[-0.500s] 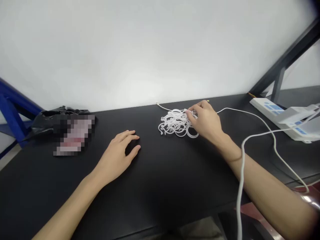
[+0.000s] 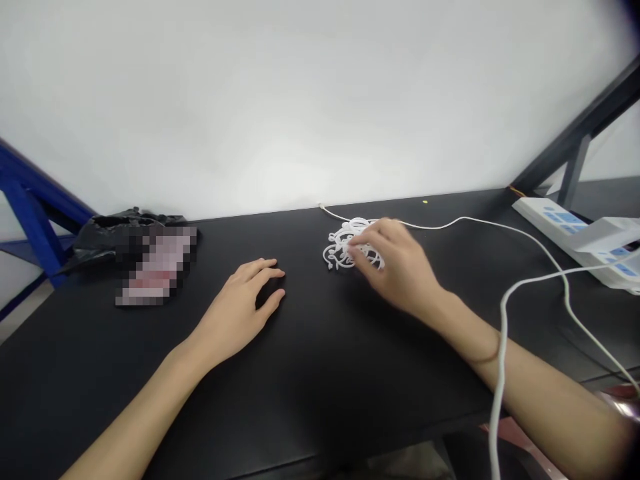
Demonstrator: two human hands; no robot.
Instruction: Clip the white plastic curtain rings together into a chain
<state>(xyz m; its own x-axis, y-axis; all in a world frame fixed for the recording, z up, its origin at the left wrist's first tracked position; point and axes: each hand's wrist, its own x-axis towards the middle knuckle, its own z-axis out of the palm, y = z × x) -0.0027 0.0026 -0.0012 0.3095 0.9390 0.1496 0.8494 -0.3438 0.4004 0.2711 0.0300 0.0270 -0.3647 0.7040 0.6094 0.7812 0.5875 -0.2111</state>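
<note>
A tangled pile of white plastic rings with small knobbed ends (image 2: 345,233) lies on the black tabletop (image 2: 310,347) near the wall. Reaching over the pile's right side is my right hand (image 2: 395,263). Its thumb and forefinger are brought close together at the rings, and whatever is between them is hidden. My left hand (image 2: 245,300) rests palm down on the table, left of the pile. Its fingers are spread and it holds nothing.
A black plastic bag (image 2: 110,233) and a blurred-out flat item (image 2: 160,260) lie at the left. To the right sits a white power strip (image 2: 555,217). A white cable (image 2: 503,347) loops across my right forearm. Blue (image 2: 30,220) and dark (image 2: 575,147) frame bars flank the table.
My right hand has shifted left and nearer across the pile, covering more of its right side. My left hand stays in place on the table. The view has turned slightly left.
</note>
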